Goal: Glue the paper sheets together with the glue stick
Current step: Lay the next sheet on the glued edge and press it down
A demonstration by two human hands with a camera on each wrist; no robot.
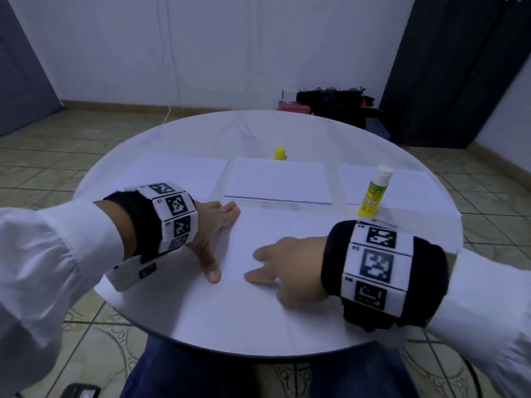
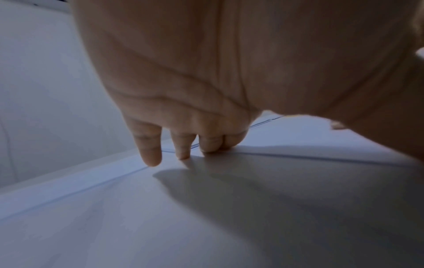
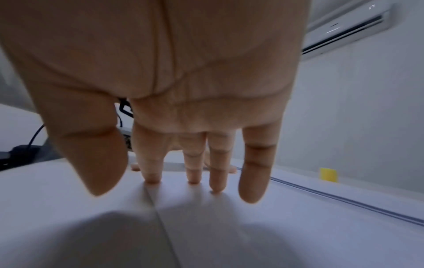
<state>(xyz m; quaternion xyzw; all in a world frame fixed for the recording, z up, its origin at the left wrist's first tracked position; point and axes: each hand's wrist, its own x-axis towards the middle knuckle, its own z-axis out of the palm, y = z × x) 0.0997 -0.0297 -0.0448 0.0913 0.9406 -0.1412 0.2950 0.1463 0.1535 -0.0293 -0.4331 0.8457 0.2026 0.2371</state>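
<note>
— Progress?
— Both palms flat: left hand (image 1: pixel 211 229) and right hand (image 1: pixel 283 268), fingers spread, pressing the near sheet (image 1: pixel 275 225) down. Glue stick (image 1: pixel 373 193) stands uncapped to my right (cap (image 1: pixel 279 153) far off).
— Left?
— Three sheets (image 1: pixel 277 180) beyond, probably.

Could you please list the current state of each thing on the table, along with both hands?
glue stick: upright, uncapped
yellow cap: off, standing alone
near sheet: flat, under both hands
left hand: open, pressing the sheet
right hand: open, fingers spread on the sheet
</note>
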